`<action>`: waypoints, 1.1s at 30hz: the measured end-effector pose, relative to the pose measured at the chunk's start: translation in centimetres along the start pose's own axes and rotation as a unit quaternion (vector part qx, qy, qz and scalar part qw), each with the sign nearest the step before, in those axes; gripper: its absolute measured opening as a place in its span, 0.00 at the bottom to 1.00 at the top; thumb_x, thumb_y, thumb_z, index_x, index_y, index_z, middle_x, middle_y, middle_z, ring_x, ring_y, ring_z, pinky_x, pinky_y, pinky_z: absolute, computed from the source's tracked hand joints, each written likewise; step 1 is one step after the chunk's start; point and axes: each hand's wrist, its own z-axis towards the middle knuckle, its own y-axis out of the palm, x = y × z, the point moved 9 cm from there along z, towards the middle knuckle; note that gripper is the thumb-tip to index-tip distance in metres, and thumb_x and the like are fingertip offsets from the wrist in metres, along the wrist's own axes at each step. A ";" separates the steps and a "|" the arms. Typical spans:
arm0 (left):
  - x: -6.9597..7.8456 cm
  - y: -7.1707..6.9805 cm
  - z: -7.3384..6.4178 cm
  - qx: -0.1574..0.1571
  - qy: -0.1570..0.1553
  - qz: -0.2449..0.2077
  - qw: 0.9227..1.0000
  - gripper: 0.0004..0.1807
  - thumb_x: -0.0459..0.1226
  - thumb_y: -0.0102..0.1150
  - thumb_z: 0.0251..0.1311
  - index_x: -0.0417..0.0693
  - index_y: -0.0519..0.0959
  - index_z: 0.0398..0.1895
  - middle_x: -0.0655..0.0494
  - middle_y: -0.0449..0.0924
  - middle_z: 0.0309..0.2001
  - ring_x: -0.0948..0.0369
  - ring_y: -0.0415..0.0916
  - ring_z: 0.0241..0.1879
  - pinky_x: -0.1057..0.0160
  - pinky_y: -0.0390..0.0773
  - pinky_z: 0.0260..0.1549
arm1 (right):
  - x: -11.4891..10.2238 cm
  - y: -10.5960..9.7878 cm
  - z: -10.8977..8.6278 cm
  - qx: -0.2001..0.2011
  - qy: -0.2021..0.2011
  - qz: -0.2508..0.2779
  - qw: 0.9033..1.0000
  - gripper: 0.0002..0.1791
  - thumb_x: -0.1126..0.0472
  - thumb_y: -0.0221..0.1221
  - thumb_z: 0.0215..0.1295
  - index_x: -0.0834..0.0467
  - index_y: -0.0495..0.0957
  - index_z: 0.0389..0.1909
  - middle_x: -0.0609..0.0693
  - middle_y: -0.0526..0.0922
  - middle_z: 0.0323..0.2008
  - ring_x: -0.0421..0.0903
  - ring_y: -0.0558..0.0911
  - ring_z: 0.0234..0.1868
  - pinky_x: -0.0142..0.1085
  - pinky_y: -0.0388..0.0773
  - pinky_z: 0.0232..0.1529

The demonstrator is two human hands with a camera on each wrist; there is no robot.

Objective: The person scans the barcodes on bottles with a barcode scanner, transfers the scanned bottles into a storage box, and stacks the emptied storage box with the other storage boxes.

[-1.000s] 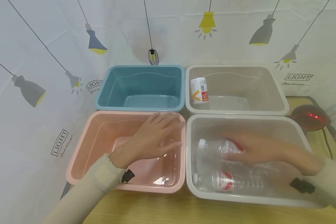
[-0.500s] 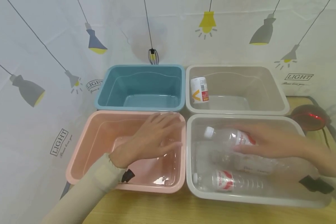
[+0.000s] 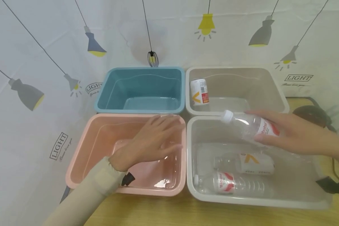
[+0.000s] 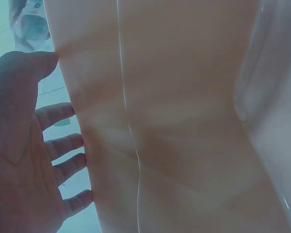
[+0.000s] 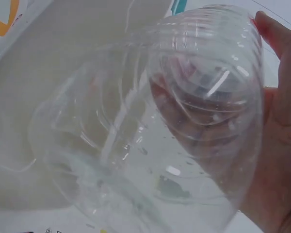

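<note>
In the head view my right hand (image 3: pixel 302 133) grips a clear plastic water bottle (image 3: pixel 244 124) round its red and white label. The bottle is tilted, white cap to the left and higher, above the light grey bin (image 3: pixel 190 157). Its ribbed lower part (image 5: pixel 199 97) fills much of the right wrist view. Inside that bin lie another clear bottle (image 3: pixel 243 185) with a red and white label and a bottle with a white label and orange mark (image 3: pixel 257 164). My left hand (image 3: pixel 149 144) is over the pink bin (image 3: pixel 73 175), fingers spread and reaching its rim, holding nothing.
Behind stand a blue bin (image 3: pixel 145 112) and a beige bin (image 3: pixel 282 91), which holds a white-labelled bottle (image 3: pixel 199 91). A dark round object (image 3: pixel 312 116) sits at the right. The wooden table (image 3: pixel 158 210) shows in front; a lamp-patterned sheet (image 3: pixel 175 34) hangs behind.
My right hand has lifted the water bottle out of the light grey bin, up and to the right. The white-labelled bottle beneath it now shows more clearly. My left hand has stayed in place.
</note>
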 end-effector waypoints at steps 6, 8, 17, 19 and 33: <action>-0.1 0.1 0.0 -0.003 -0.004 -0.002 1.000 0.36 0.60 0.54 0.74 0.61 0.66 0.81 0.55 0.60 0.83 0.53 0.54 0.84 0.42 0.54 0.84 | 1.1 -1.3 -0.8 0.035 0.021 -0.007 0.999 0.43 0.56 0.75 0.62 0.38 0.68 0.77 0.41 0.63 0.20 0.32 0.62 0.21 0.30 0.61 0.25; -0.1 0.1 0.0 -0.005 -0.006 -0.002 1.000 0.36 0.60 0.53 0.74 0.61 0.66 0.81 0.55 0.60 0.83 0.53 0.54 0.84 0.42 0.54 0.84 | 1.6 -1.8 -0.9 0.054 0.024 -0.006 0.998 0.44 0.59 0.76 0.60 0.38 0.70 0.76 0.41 0.62 0.19 0.33 0.63 0.21 0.30 0.60 0.25; -0.1 0.2 0.2 -0.001 -0.002 -0.005 1.000 0.36 0.60 0.53 0.74 0.61 0.66 0.81 0.55 0.60 0.83 0.54 0.54 0.84 0.43 0.54 0.84 | 5.0 -4.2 -2.1 0.125 0.009 0.067 0.990 0.44 0.72 0.71 0.58 0.50 0.71 0.76 0.22 0.76 0.54 0.24 0.71 0.48 0.14 0.63 0.48; -0.1 0.3 0.2 -0.005 -0.005 -0.005 1.000 0.36 0.60 0.53 0.74 0.62 0.65 0.81 0.56 0.60 0.83 0.54 0.53 0.84 0.43 0.53 0.84 | 5.5 -4.6 -2.5 0.138 0.017 0.079 0.987 0.45 0.74 0.70 0.59 0.50 0.69 0.78 0.20 0.75 0.58 0.25 0.72 0.46 0.13 0.64 0.47; 0.3 0.1 0.5 0.008 0.006 -0.002 1.000 0.35 0.61 0.54 0.74 0.62 0.68 0.80 0.55 0.62 0.82 0.54 0.56 0.83 0.43 0.55 0.83 | 9.4 -5.5 -5.9 0.245 0.063 0.198 0.947 0.48 0.85 0.59 0.55 0.50 0.70 0.77 0.27 0.78 0.55 0.26 0.76 0.45 0.10 0.70 0.44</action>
